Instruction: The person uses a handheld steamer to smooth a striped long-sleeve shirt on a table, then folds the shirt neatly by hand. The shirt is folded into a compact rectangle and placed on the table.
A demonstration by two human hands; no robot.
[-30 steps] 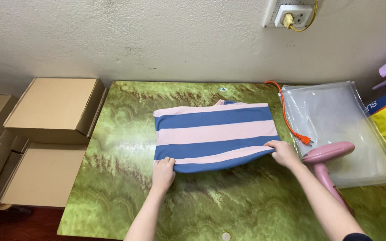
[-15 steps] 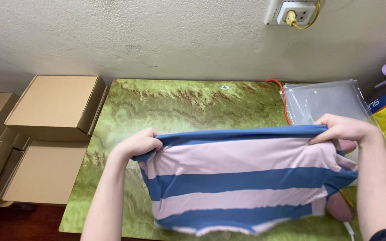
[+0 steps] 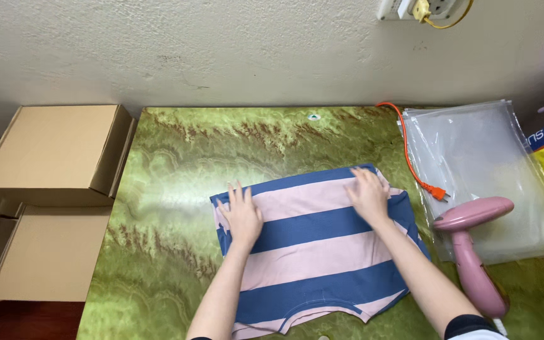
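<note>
Head view: I'm pressing both open palms, left hand (image 3: 242, 216) and right hand (image 3: 368, 194), flat on the blue-and-pink striped folded shirt (image 3: 316, 252), gripping nothing; smoothing outward evenly should avoid creases.

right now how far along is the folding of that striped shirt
Done so far: the pink and blue striped shirt lies flat on the green marbled table, its sides look tucked in. In hand: the left hand and right hand press flat on its far end. Left: its near hem hangs unfolded at the table edge, and the clear plastic bags sit unused beside the pink steamer.
</note>
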